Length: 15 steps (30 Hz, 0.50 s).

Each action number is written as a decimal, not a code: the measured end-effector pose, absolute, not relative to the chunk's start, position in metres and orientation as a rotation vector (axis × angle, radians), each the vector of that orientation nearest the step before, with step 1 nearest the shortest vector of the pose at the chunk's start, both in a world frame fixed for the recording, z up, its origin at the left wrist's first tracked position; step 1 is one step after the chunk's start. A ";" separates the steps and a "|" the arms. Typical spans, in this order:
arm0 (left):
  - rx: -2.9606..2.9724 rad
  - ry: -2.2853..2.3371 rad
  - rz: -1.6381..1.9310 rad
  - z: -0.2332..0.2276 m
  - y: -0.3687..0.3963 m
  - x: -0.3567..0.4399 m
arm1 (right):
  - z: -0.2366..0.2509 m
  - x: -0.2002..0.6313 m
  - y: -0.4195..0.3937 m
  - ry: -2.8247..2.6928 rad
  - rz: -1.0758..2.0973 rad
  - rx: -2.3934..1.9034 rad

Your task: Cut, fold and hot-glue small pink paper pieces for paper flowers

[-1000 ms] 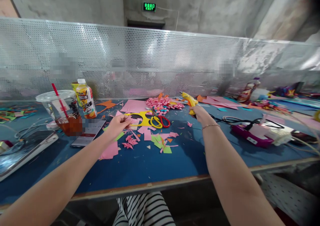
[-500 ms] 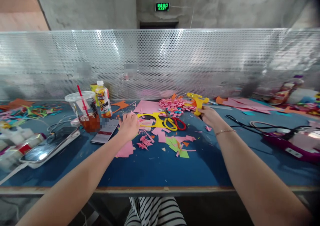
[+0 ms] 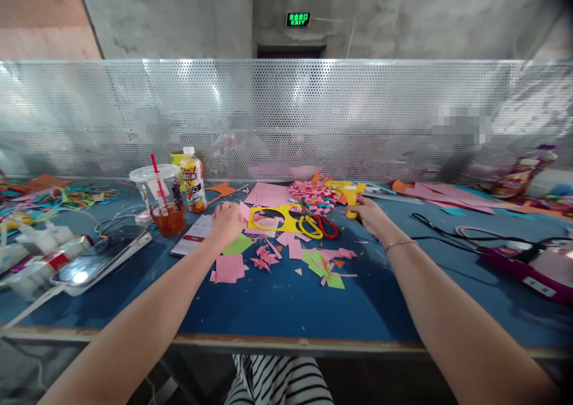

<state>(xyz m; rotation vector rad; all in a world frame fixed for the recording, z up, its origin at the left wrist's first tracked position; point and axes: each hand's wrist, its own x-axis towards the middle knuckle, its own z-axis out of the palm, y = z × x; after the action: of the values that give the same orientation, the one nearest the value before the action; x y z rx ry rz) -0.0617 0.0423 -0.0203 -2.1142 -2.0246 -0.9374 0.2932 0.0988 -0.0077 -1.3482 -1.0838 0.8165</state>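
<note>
Head view: the yellow glue gun (image 3: 347, 191) sits toward the desk's far edge, right of centre, its handle gripped by the right hand (image 3: 370, 216). Just left of it lies a heap of pink paper pieces (image 3: 313, 194), with the scissors (image 3: 319, 225) in front. The left hand (image 3: 227, 223), curled narrow, presses on a pink paper scrap (image 3: 244, 212) beside the yellow cut-out sheet (image 3: 273, 218). Further left stand a drink cup (image 3: 162, 201) and a juice bottle (image 3: 193, 180).
</note>
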 end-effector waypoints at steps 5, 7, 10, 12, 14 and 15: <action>-2.524 -1.829 -1.562 -0.009 0.032 -0.041 | 0.001 0.279 0.093 -1.190 0.950 -1.169; -2.674 -1.875 -1.757 -0.008 0.025 -0.033 | 0.004 0.272 0.089 -1.292 0.967 -1.166; -2.715 -2.071 -1.998 -0.009 0.017 -0.025 | 0.010 0.257 0.079 -1.566 0.796 -1.266; -2.688 -2.151 -2.134 -0.009 0.016 -0.023 | 0.015 0.247 0.072 -1.712 0.603 -1.376; -2.668 -2.137 -2.247 -0.010 0.016 -0.023 | 0.018 0.239 0.067 -1.803 0.359 -1.479; -2.654 -2.121 -2.296 -0.009 0.017 -0.023 | 0.020 0.236 0.065 -1.832 0.240 -1.512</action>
<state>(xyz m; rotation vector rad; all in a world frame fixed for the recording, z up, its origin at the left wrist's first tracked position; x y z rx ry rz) -0.0233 0.0170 -0.0093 -2.6540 -2.1213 -2.2962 0.2358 0.0649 0.0199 -1.5121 -1.8317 0.2404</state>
